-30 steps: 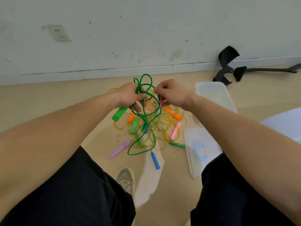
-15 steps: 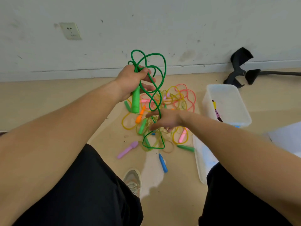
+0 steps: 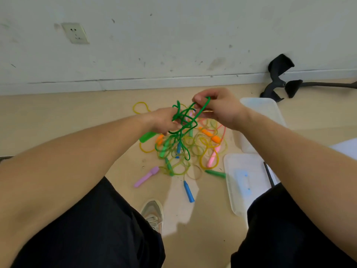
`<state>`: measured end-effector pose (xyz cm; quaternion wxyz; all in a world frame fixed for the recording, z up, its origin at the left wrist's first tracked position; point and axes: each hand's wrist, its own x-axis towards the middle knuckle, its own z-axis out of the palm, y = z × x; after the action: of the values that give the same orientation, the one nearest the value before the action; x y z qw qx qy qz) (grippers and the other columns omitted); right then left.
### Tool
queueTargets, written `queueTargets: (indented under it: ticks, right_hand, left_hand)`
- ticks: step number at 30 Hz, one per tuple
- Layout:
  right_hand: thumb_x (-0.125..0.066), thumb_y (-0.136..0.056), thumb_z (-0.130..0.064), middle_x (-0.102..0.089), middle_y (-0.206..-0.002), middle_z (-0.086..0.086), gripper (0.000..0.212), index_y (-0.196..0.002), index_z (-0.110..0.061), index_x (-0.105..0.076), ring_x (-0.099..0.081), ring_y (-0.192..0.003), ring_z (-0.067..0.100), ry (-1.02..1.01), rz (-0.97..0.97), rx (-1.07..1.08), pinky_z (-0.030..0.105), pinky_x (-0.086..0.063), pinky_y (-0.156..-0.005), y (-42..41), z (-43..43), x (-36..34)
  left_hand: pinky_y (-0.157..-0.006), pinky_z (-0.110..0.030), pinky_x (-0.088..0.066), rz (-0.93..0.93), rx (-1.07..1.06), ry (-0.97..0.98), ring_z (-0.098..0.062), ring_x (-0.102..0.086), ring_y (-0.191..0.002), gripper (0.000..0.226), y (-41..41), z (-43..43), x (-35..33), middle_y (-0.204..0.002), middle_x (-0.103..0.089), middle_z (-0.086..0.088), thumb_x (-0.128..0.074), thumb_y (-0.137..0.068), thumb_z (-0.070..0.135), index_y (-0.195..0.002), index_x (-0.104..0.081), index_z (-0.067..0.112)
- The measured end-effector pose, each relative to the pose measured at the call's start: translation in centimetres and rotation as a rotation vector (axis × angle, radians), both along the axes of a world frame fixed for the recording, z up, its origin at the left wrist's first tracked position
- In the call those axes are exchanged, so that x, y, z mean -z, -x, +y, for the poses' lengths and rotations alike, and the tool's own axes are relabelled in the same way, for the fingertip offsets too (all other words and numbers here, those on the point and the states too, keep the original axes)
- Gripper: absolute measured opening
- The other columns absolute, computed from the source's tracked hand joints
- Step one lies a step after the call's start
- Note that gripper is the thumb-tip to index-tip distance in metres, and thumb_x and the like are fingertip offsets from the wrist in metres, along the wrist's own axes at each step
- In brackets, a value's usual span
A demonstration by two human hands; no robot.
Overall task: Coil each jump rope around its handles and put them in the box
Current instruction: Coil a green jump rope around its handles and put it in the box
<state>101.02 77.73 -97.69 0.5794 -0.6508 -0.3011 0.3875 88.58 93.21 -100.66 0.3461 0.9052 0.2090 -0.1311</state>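
My left hand [image 3: 162, 120] grips a green jump rope by its bright green handle [image 3: 147, 136], which sticks out below the fist. The rope's green cord [image 3: 183, 120] hangs in tangled loops between my hands. My right hand [image 3: 218, 107] pinches a loop of that cord and holds it up to the right. Under them a pile of jump ropes [image 3: 195, 149] lies on the floor, with yellow and pink cords and orange, pink, green and blue handles. The clear plastic box [image 3: 260, 109] stands on the floor at the right, partly hidden by my right forearm.
The box's clear lid [image 3: 245, 180] lies flat in front of the box. A purple handle [image 3: 146, 176] and a blue handle [image 3: 188, 191] lie near my shoe [image 3: 153, 211]. A black object [image 3: 278, 74] leans at the wall to the right. My legs fill the bottom of the view.
My left hand has come down from its raised position with the green handle. My right hand has risen from below the cord and now pinches a loop of it.
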Motion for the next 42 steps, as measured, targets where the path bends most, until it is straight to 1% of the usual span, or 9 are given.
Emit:
queueTargets:
  ticks: [3,9,13,17,20,26,30,36,42]
  right_hand:
    - [-0.059,-0.098,-0.006,-0.066,-0.072,0.004,0.012,-0.089,-0.009,-0.067,-0.065,-0.064,0.012,-0.076,0.038,0.014,0.036,-0.059,-0.079,-0.5,-0.8,-0.6]
    - [-0.064,-0.092,0.003,-0.068,-0.084,0.01,0.019,-0.107,-0.009,-0.065,-0.07,-0.074,0.016,-0.121,0.06,0.073,0.03,-0.058,-0.071,-0.9,-1.3,-1.4]
    - [-0.053,-0.091,0.003,-0.062,-0.084,0.012,0.022,-0.107,-0.011,-0.057,-0.06,-0.057,0.015,0.268,-0.23,0.209,0.037,-0.056,-0.057,-1.6,-1.2,0.0]
    - [-0.048,-0.092,0.001,-0.059,-0.086,0.006,0.042,-0.129,-0.017,-0.057,-0.059,-0.063,0.017,0.711,-0.399,-0.199,0.033,-0.055,-0.057,-0.9,-0.2,3.0]
    - [-0.058,-0.093,-0.006,-0.06,-0.092,0.005,0.056,-0.142,-0.03,-0.047,-0.059,-0.069,0.016,0.718,-0.422,-0.436,0.034,-0.056,-0.067,2.1,1.8,4.0]
    - [-0.056,-0.095,-0.02,-0.072,-0.096,0.02,0.023,-0.106,-0.004,-0.07,-0.071,-0.076,0.031,0.661,-0.584,-0.49,0.029,-0.056,-0.055,5.4,5.4,5.5]
    - [-0.051,-0.095,-0.011,-0.068,-0.076,0.004,0.021,-0.084,-0.01,-0.069,-0.063,-0.059,0.015,0.603,-0.653,-0.363,0.023,-0.049,-0.055,4.1,5.4,5.2]
    - [-0.055,-0.1,-0.04,-0.054,-0.058,-0.001,0.041,-0.076,-0.008,-0.065,-0.056,-0.053,0.016,0.373,-0.705,-0.014,0.016,-0.044,-0.053,1.7,3.9,1.8]
    - [-0.065,-0.096,-0.013,-0.048,-0.057,0.003,0.026,-0.07,-0.009,-0.06,-0.049,-0.053,0.015,-0.056,-0.142,0.079,0.034,-0.059,-0.065,0.5,1.5,-0.9]
  left_hand:
    - [-0.07,-0.04,-0.061,-0.031,0.105,0.171,-0.022,-0.069,-0.093,0.049,-0.8,-2.2,0.3,-0.116,-0.067,0.0,-0.072,-0.08,0.031,-0.124,-0.057,0.016]
    - [-0.049,-0.024,-0.054,-0.057,0.015,0.073,-0.017,-0.072,-0.077,0.016,-1.4,-2.9,-0.4,-0.095,-0.072,-0.006,-0.058,-0.098,0.021,-0.109,-0.061,0.01]
    - [-0.044,-0.018,-0.047,-0.158,-0.098,0.21,-0.007,-0.065,-0.06,0.014,-0.3,-2.0,-3.3,-0.085,-0.067,-0.009,-0.045,-0.104,0.014,-0.098,-0.058,0.014]
    - [-0.043,-0.02,-0.042,-0.325,-0.261,0.417,-0.008,-0.063,-0.055,0.013,1.1,-1.2,-6.3,-0.079,-0.064,-0.005,-0.045,-0.105,0.015,-0.094,-0.053,0.017]
    - [-0.041,-0.021,-0.039,-0.405,-0.343,0.612,-0.014,-0.058,-0.055,0.015,2.0,-0.9,-7.9,-0.072,-0.065,-0.004,-0.047,-0.104,0.014,-0.092,-0.056,0.014]
    - [-0.041,-0.019,-0.034,-0.529,-0.473,0.846,-0.015,-0.054,-0.051,0.017,3.0,1.0,-8.9,-0.073,-0.062,-0.004,-0.047,-0.104,0.018,-0.091,-0.057,0.015]
    - [-0.042,-0.02,-0.034,-0.526,-0.589,0.531,-0.018,-0.061,-0.05,0.013,3.3,2.9,-8.2,-0.071,-0.069,-0.001,-0.049,-0.1,0.019,-0.089,-0.055,0.018]
    - [-0.055,-0.027,-0.05,-0.252,-0.437,-0.183,-0.023,-0.072,-0.076,0.01,3.4,5.5,-4.5,-0.09,-0.072,-0.004,-0.068,-0.081,0.015,-0.087,-0.06,0.019]
    - [-0.047,-0.026,-0.053,-0.2,-0.169,0.015,-0.01,-0.07,-0.061,0.022,0.0,2.2,-2.4,-0.092,-0.072,-0.003,-0.053,-0.094,0.005,-0.109,-0.063,0.019]
